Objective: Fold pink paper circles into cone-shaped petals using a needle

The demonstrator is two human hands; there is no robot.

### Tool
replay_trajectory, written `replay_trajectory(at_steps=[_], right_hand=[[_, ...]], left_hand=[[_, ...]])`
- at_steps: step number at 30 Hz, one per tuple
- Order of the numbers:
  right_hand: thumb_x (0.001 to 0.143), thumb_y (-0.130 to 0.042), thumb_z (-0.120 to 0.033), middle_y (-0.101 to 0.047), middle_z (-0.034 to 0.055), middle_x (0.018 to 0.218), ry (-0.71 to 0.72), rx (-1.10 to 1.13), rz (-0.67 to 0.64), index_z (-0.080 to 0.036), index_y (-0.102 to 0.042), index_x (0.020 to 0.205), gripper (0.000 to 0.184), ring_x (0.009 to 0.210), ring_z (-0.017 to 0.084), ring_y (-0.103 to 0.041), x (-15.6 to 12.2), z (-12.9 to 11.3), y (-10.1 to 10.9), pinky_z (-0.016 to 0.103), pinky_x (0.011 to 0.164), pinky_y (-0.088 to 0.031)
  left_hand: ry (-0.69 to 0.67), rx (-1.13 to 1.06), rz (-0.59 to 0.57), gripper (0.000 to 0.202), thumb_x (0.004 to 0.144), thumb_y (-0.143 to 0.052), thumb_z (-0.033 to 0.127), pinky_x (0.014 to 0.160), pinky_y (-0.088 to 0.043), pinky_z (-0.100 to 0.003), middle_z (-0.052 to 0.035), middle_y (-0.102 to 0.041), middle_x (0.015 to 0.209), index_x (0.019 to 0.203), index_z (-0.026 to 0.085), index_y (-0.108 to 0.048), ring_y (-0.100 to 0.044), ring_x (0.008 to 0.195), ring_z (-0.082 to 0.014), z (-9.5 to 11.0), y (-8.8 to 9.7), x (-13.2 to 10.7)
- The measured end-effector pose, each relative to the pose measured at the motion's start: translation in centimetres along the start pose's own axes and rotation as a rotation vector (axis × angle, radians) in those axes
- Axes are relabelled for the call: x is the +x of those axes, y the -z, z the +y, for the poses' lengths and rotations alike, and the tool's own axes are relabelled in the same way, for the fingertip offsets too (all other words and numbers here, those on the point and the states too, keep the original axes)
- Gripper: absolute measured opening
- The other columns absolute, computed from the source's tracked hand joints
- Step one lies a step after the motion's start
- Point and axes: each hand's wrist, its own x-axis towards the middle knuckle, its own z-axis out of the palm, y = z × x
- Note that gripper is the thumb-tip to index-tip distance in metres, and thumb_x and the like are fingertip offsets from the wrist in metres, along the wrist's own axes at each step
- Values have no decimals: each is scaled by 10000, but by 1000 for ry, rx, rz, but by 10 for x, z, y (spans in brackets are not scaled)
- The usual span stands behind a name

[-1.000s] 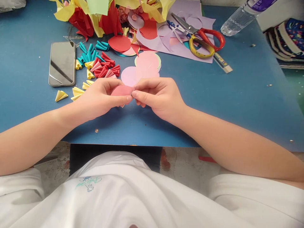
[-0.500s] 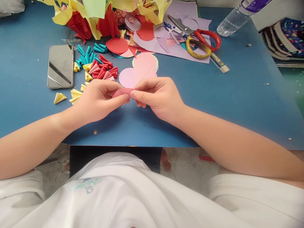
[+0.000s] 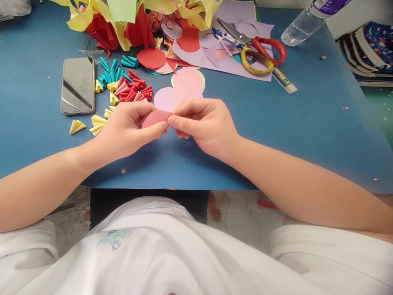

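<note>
Phone [image 3: 78, 86] at far left, flat on the blue worktop [image 3: 33, 90]; just beside, paper cones [image 3: 133, 88] in teal, red, pink and yellow. On to the left hand [image 3: 129, 123], thumb and fingers pinching pink paper [image 3: 155, 118], gripped between the two hands, apparently clear of the worktop. And there, a change! Barely a sliver half a second ago, now tipped to show a broader face, pinch unbroken: by the look of it, a shift of angle, nothing finished. Behind, pale paper discs [image 3: 182, 82], overlapping. Across those in view, a thin stick or wire [image 3: 188, 94], too fine to tell which, slanting up from the fingertips. Next, the right hand [image 3: 208, 123], pinching the paper's right edge. Further right, scissors [image 3: 267, 55] over lilac scraps [image 3: 256, 74], then a clear bottle [image 3: 302, 24], well apart.
</note>
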Motion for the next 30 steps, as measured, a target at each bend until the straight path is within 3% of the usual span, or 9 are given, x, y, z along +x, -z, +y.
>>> replay_trajectory(at_steps=[5,15,21,26,30], right_hand=[[792,-1098,-276,-778,-6,706,22,24,12,-286,-912,754,191,572,123,-621,0,0,-1,294,502,-492],[874,-912,-176,-766,-36,737,141,-72,1,-281,-914,784,138,612,111,-642,-1,-4,-1,294,603,-599],[866,-848,-196,-769,-39,736,106,-50,-1,-277,-893,754,145,570,106,-644,-1,-7,-3,279,534,-519],[871,-846,-203,-761,-42,739,79,-45,-11,-260,-891,776,120,552,104,-670,-2,-7,-2,260,497,-473],[860,-954,-236,-773,-24,741,57,-24,1,-255,-907,802,77,562,122,-678,-3,-8,-3,270,482,-467]], left_hand=[[-58,-45,-16,246,953,-826,392,624,-447,-273,-1,-679,761,853,167,-836,-566,695,-129,2,0,0],[-275,88,35,207,1002,-806,355,639,-407,-321,12,-542,647,851,228,-870,-458,643,-133,0,4,-2],[-93,-34,-9,280,959,-820,386,552,-299,-285,11,-528,674,770,185,-772,-409,643,-106,3,3,-3],[-56,-152,-43,226,956,-816,340,562,-327,-269,2,-587,700,798,180,-793,-455,664,-108,0,2,-1],[-28,-142,-37,156,958,-827,327,586,-368,-299,-1,-635,729,854,213,-847,-500,680,-130,2,2,-2]])
